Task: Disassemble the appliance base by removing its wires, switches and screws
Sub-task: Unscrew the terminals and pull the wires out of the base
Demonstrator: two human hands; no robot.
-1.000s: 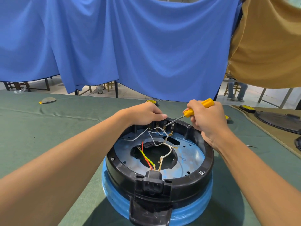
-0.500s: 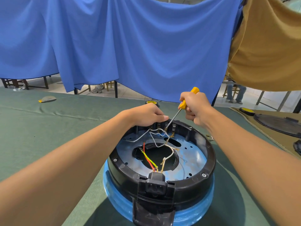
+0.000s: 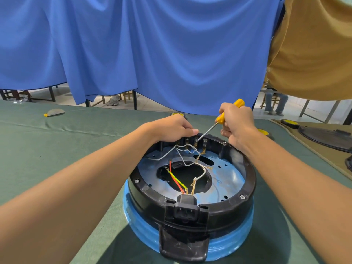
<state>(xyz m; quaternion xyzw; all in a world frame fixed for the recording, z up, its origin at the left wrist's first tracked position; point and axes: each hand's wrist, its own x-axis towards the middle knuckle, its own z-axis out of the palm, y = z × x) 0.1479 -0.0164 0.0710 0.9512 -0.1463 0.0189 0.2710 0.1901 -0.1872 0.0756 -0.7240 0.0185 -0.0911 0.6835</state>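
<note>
Head: right hand [image 3: 237, 124] grips screwdriver [image 3: 220, 119]; left hand [image 3: 171, 128] clasps base [image 3: 250, 174].

The base [image 3: 249, 174] sits on the table [image 3: 57, 149]. On the base's near rim is the socket [image 3: 185, 210], and below it a latch [image 3: 182, 244] sticks out toward the viewer. Wires [image 3: 190, 164] lie inside the base, running from the socket across its middle to the far wall. The left hand [image 3: 171, 128] grips the base's far rim, left of centre. The right hand [image 3: 237, 121] is above the far rim on the right. It holds the screwdriver [image 3: 221, 118], which slants down and left into the base. Its tip seems to meet a terminal [image 3: 196, 140] on the far wall. A curtain [image 3: 152, 54] hangs behind the base. A disc [image 3: 54, 112] lies on the table far left of the base, and a lid [image 3: 327, 138] lies to the base's right.
</note>
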